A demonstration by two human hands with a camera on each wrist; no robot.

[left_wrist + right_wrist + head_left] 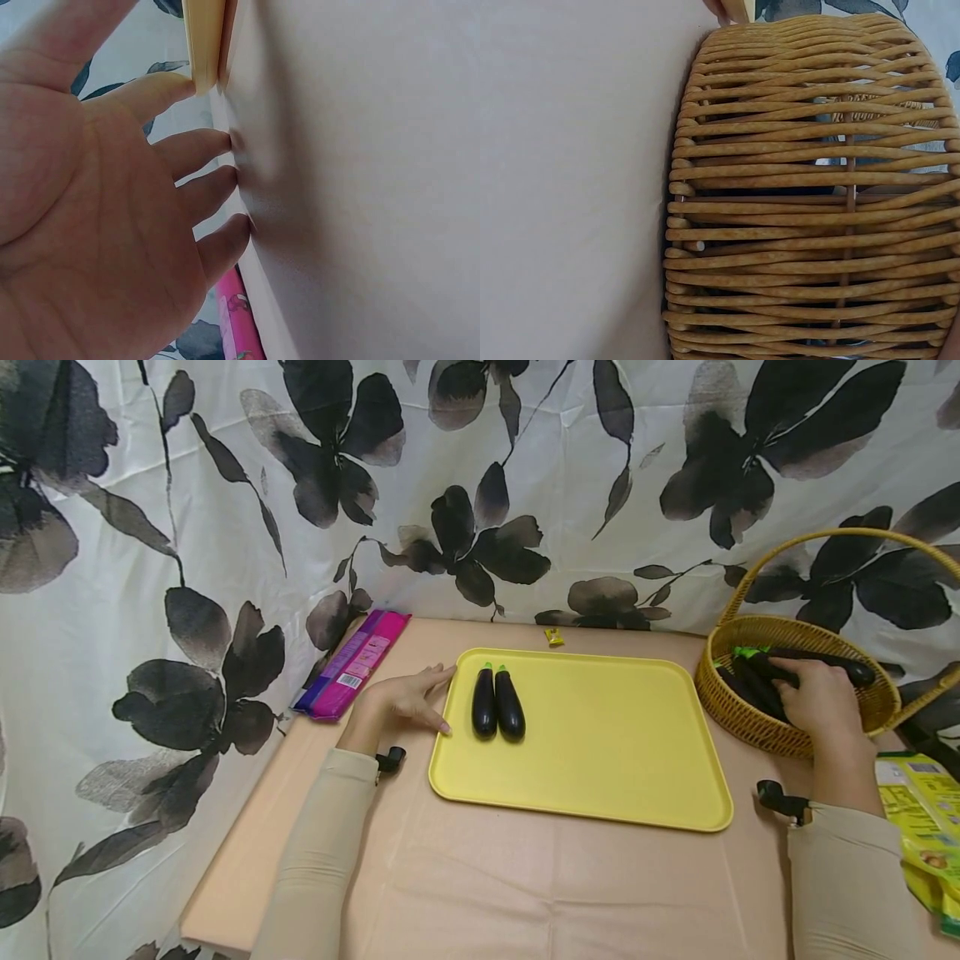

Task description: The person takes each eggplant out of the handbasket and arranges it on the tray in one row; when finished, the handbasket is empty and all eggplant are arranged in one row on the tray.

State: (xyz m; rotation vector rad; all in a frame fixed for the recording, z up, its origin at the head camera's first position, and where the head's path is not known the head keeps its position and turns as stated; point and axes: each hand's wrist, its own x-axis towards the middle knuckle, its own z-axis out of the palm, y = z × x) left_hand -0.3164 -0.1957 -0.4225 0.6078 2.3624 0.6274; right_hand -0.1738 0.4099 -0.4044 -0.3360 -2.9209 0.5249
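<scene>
Two dark eggplants [497,703] with green tips lie side by side on the left part of a yellow tray [615,735]. My left hand [408,697] touches the tray's left edge with thumb and index finger; in the left wrist view its other fingertips [238,225] rest on the table. On the right, my right hand [821,697] reaches into a wicker basket [757,727] and grips an eggplant [763,667] with a green tip. More eggplants [855,670] lie around it in the basket, partly hidden by the hand. The right wrist view shows mostly the basket's woven side [817,225].
A pink and purple packet [352,664] lies left of the tray. Behind the tray is a small yellow wrapper [554,637]. Yellow-green packaging [926,810] lies at the right edge. The basket's tall handle [832,533] arches upward, and a floral cloth [600,468] hangs behind the table.
</scene>
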